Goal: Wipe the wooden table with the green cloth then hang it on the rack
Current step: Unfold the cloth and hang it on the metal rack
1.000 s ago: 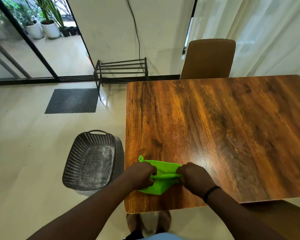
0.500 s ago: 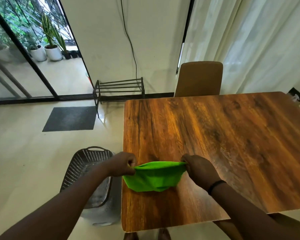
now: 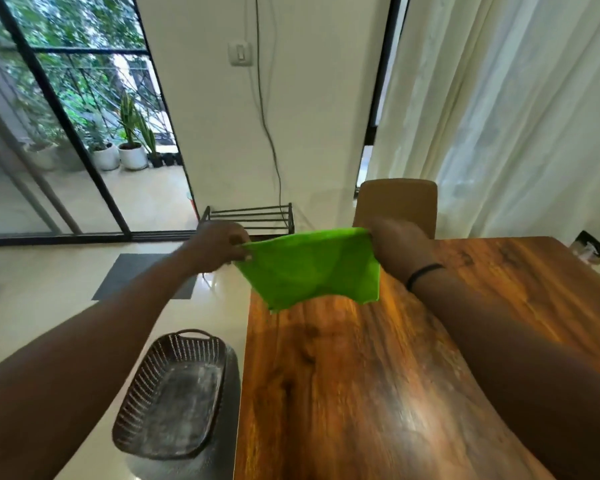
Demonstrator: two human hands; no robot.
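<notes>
The green cloth (image 3: 312, 268) hangs spread in the air above the far left part of the wooden table (image 3: 378, 375). My left hand (image 3: 219, 245) pinches its upper left corner. My right hand (image 3: 397, 247) pinches its upper right corner. The cloth is stretched between them and its lower edge hangs free, clear of the tabletop. A low black metal rack (image 3: 253, 216) stands on the floor against the wall, beyond my left hand and partly hidden by it.
A dark plastic basket (image 3: 174, 393) sits on the floor beside the table's left edge. A brown chair (image 3: 395, 199) stands at the far side of the table. A grey mat (image 3: 136, 275) lies on the floor left of it. White curtains hang at the right.
Both hands have lifted the cloth off the tabletop and moved apart, opening it out. The view has tilted up toward the wall and rack.
</notes>
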